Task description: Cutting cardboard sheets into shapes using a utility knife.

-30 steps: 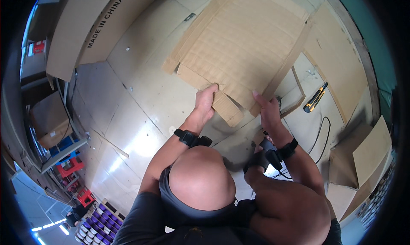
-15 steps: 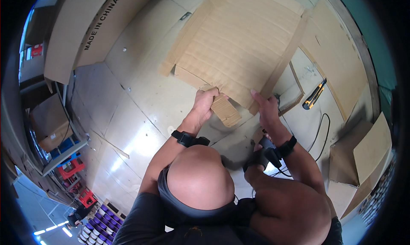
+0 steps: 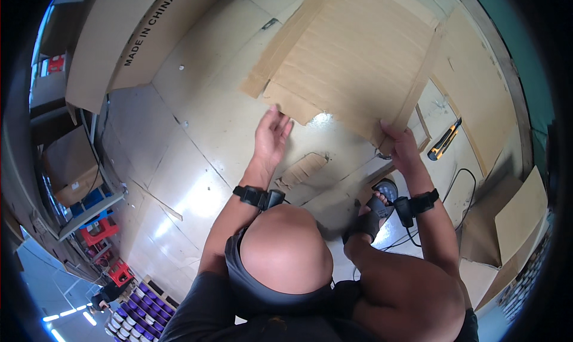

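A large flat brown cardboard sheet (image 3: 364, 49) extends away in front of me, with a torn notch in its near edge. My right hand (image 3: 400, 144) is closed on its near right corner, thumb on top. My left hand (image 3: 273, 138) is at the near left flap (image 3: 292, 104), its fingertips at the flap's edge, fingers loosely bent and apart; no firm hold shows. A torn cardboard strip (image 3: 303, 170) lies on the floor between my arms. Dark devices are strapped round both wrists.
A yellow and black utility knife (image 3: 444, 140) lies on the right, beside another flat cardboard piece (image 3: 480, 85). A black cable (image 3: 473, 193) curls near an open carton (image 3: 501, 222). Large cardboard (image 3: 137, 37) stands at far left; red stools (image 3: 100, 230) are at left.
The torn strip has left my left hand and lies on the floor. That hand has moved up and left to the flap. The sheet and my right hand have shifted right.
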Demonstrator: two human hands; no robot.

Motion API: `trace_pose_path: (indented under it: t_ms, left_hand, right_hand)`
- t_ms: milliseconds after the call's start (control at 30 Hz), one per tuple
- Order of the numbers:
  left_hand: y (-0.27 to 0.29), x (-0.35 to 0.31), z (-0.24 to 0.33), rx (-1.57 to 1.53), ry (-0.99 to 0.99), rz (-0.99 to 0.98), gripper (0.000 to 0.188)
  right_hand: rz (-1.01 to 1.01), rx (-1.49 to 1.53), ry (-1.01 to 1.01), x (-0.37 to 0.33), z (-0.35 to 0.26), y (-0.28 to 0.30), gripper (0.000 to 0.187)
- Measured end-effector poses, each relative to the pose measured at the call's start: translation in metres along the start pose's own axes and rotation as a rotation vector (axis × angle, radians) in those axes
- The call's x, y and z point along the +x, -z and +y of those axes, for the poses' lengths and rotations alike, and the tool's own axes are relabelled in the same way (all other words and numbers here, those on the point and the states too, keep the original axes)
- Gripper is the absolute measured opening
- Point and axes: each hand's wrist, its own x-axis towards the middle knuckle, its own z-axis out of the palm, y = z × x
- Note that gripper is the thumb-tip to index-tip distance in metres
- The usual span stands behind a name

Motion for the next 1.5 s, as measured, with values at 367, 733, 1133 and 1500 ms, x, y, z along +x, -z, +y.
trace_pose_path:
  t_ms: [367, 733, 1133, 1500]
  left_hand:
    - [-0.023, 0.001, 0.043, -0.089, -0.427, -0.038, 0.026]
    - [-0.055, -0.026, 0.068, 0.292, -0.411, -0.397, 0.020]
    - [-0.071, -0.050, 0.078, 0.664, -0.405, -0.437, 0.018]
    - [-0.041, -0.030, 0.071, 0.787, -0.573, -0.389, 0.023]
  right_hand:
    - [-0.075, -0.041, -0.179, -0.059, 0.027, 0.000, 0.036]
    - [-0.283, -1.369, 1.102, -0.047, -0.101, -0.090, 0.052]
    - [-0.841, -1.399, 0.759, 0.047, -0.120, -0.150, 0.025]
    - [-0.757, -1.424, 0.744, 0.072, -0.110, -0.142, 0.025]
